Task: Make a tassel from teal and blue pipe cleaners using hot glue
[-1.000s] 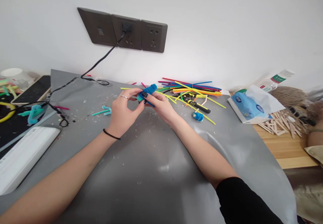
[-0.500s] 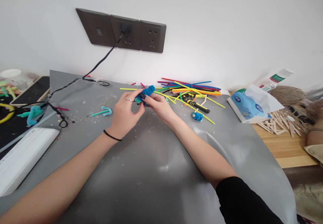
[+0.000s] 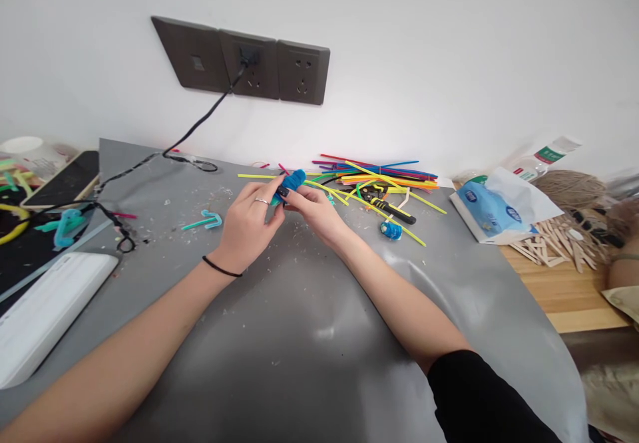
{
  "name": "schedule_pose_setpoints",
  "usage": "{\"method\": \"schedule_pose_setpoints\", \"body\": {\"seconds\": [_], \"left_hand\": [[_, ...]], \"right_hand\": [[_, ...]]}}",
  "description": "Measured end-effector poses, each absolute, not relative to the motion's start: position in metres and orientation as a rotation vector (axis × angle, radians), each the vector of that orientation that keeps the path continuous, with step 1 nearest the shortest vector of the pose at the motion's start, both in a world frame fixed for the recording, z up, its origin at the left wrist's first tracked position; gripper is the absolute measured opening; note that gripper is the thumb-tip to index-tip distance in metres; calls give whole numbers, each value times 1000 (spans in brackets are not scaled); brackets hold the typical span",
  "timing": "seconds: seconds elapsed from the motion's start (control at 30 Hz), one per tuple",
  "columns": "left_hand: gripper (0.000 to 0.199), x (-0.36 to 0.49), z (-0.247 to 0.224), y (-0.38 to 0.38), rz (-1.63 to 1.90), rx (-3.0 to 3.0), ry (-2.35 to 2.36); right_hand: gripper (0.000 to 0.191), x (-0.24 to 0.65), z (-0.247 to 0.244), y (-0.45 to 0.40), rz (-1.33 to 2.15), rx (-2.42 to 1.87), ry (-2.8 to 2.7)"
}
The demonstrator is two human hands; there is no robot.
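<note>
Between both hands, above the grey mat, is a fuzzy blue pipe-cleaner piece, bent or coiled into a thick shape. My left hand is closed on its left side, fingers over the far edge and thumb below. My right hand pinches it from the right, thumb across the front. The fingers hide its lower part. A small blue coiled pipe-cleaner piece with a pale end lies on the mat to the right. A turquoise hooked pipe cleaner lies left of my left hand.
Behind the hands are a pile of coloured pipe cleaners and black-yellow pliers. To the right sit a tissue pack, wooden sticks and twine. A white power strip and black cable are on the left.
The blue pipe-cleaner piece has turned slightly in my fingers, and my left hand has shifted a little. Both hands keep hold of it; nothing else has visibly moved.
</note>
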State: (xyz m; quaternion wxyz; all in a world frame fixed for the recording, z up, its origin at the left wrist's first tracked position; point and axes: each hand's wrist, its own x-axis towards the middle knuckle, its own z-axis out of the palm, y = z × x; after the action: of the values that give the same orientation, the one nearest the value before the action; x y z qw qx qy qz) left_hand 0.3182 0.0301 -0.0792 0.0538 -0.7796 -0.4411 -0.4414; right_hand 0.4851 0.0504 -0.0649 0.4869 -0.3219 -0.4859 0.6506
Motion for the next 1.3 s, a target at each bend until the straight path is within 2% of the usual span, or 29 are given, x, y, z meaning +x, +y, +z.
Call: {"method": "schedule_pose_setpoints", "body": {"seconds": [0.17, 0.47, 0.8, 1.0, 1.1, 1.3], "left_hand": [[59, 315, -80, 32, -1312, -2406, -1341], [53, 314, -79, 32, -1230, -2350, -1322], [71, 313, -78, 32, -1302, -2452, -1355], [75, 318, -68, 26, -1398, -2570, -1680], [68, 320, -63, 25, -1464, -2550, -1811], [33, 320, -54, 25, -1490, -2557, -1892]], "right_hand": [[46, 487, -63, 50, 1529, -814, -1265], [53, 490, -70, 57, 1533, -770, -1356], [50, 495, -69, 58, 1514, -773, -1315], [51, 495, -67, 58, 1522, -761, -1303], [51, 494, -66, 58, 1501, -766, -1305], [48, 494, -64, 58, 1443, -787, -1301]]}}
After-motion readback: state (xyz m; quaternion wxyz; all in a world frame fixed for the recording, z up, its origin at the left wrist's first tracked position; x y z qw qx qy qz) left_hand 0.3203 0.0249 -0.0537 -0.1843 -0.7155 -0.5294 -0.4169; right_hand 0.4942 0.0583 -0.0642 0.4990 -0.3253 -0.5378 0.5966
